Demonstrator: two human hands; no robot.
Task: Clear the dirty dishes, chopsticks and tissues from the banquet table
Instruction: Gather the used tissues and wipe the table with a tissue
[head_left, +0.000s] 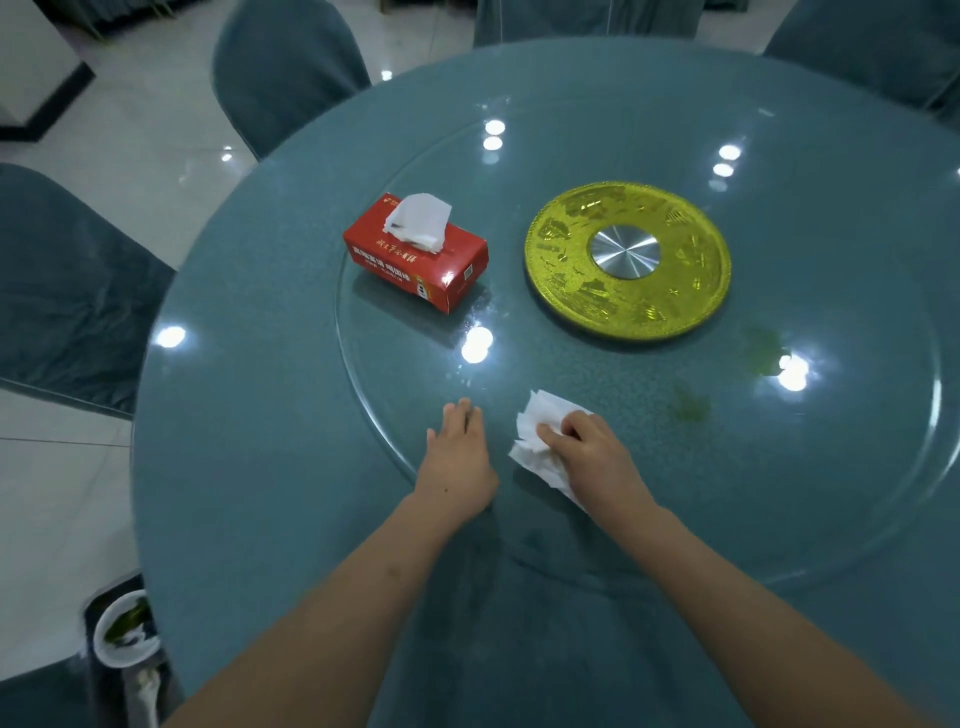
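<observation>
The red tissue box (415, 254) carries white and gold Chinese characters, too blurred to read

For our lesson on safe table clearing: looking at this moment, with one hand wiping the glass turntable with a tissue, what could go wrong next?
1. The right hand grips a thin tissue; the greenish smears may spread rather than lift.
2. The left hand presses on the glass turntable; if the glass turns, the red tissue box could shift.
</observation>
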